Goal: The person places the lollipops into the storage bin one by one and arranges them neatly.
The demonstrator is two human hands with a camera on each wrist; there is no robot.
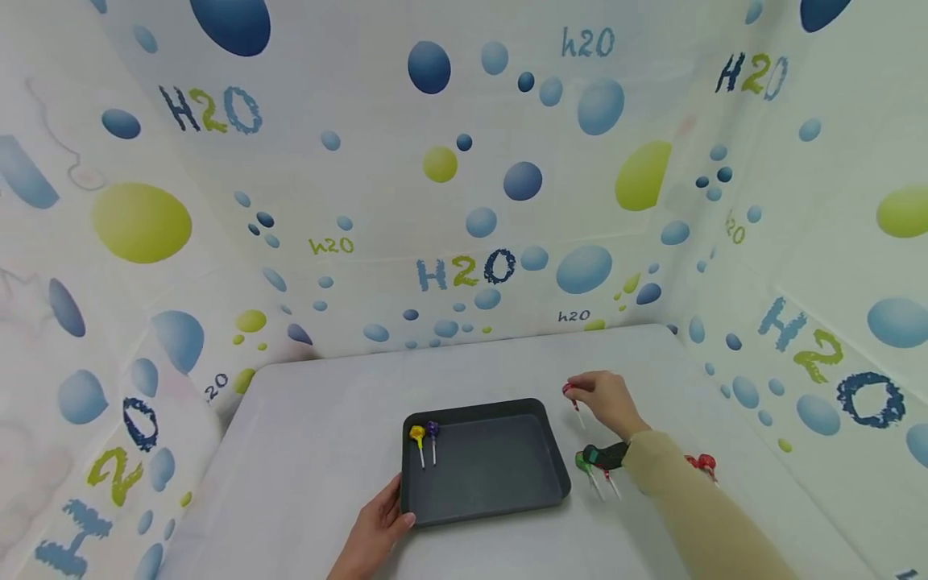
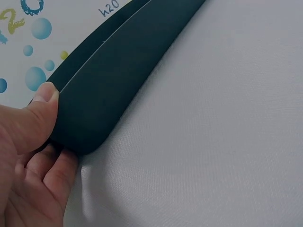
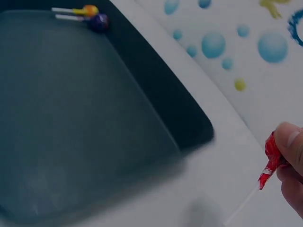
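Note:
A dark grey baking tray (image 1: pixel 486 459) lies on the white table. Inside it, at the upper left, are a yellow lollipop (image 1: pixel 417 435) and a purple lollipop (image 1: pixel 432 430), side by side with sticks toward the person. My left hand (image 1: pixel 377 519) grips the tray's near left corner, thumb on the rim and fingers beneath, as the left wrist view shows. Beyond the tray's right side, my right hand (image 1: pixel 605 400) pinches a red-wrapped lollipop (image 3: pixel 272 153) by its head between thumb and fingers. Its white stick points down, and it hangs apart from the tray.
Under the right wrist lie a green lollipop (image 1: pixel 584 462) and a red one (image 1: pixel 607 475), partly hidden by the dark wristband (image 1: pixel 607 456). More red lollipops (image 1: pixel 706 462) lie right of the forearm. Printed sheets (image 1: pixel 471 201) wall the table's back and sides.

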